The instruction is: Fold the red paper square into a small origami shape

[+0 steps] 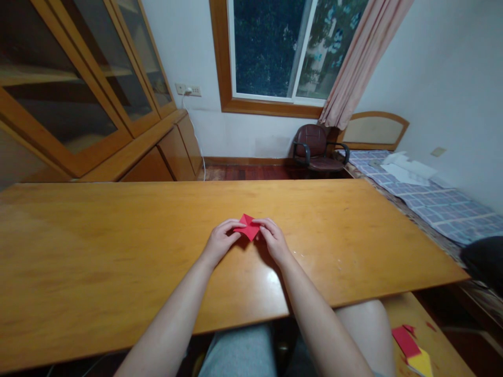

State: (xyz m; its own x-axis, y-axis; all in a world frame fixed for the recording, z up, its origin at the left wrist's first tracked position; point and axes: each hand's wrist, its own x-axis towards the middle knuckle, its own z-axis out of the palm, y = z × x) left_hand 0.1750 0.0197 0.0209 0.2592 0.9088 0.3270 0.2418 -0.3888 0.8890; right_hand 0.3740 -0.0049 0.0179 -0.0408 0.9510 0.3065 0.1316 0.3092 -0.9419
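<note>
A small folded piece of red paper (248, 228) with pointed corners is held just above the wooden table (118, 251), near its middle. My left hand (223, 238) pinches its left corner between thumb and fingers. On the opposite side, my right hand (273, 235) grips the right corner, with the fingertips resting on top of the paper. Creases run across the paper's face. Its underside and the tips of both thumbs are partly hidden.
Lower right, red paper (406, 341) and yellow paper (420, 362) lie on a wooden seat beside my leg. Tiny white scraps (340, 264) dot the table right of my hands. Beyond its far edge stand a brown armchair (316, 149) and a glass-fronted cabinet (98, 131).
</note>
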